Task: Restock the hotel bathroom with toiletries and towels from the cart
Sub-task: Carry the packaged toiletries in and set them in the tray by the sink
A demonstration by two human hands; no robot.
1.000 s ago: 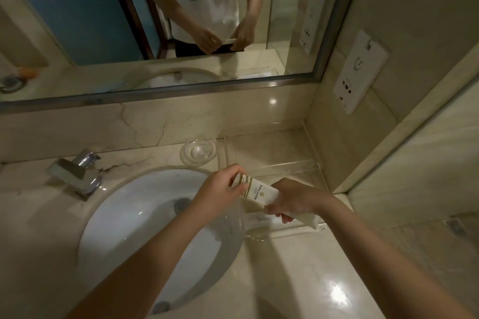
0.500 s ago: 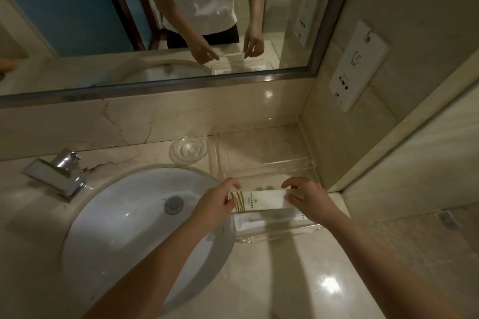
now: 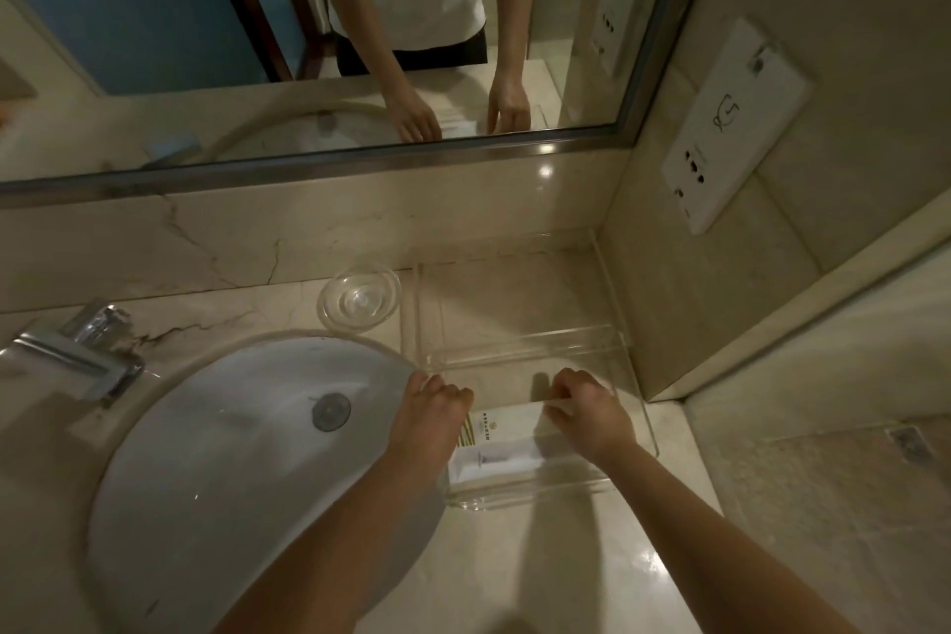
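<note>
Toiletries are being set into the clear tray (image 3: 630, 378) on the tabletop (image 3: 566, 571) beside the sink (image 3: 231, 427). Two white packets (image 3: 502, 445) are bracketed by the left hand (image 3: 429, 409) and right hand (image 3: 592, 414); whether they are gripped cannot be told. Most of the tray is unfilled; no towels are seen.

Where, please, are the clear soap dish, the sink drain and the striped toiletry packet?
clear soap dish (image 3: 359, 300): head view, centre of the bowl.
sink drain (image 3: 332, 411): head view, middle of the metal stopper.
striped toiletry packet (image 3: 494, 430): head view, printed white face.
</note>
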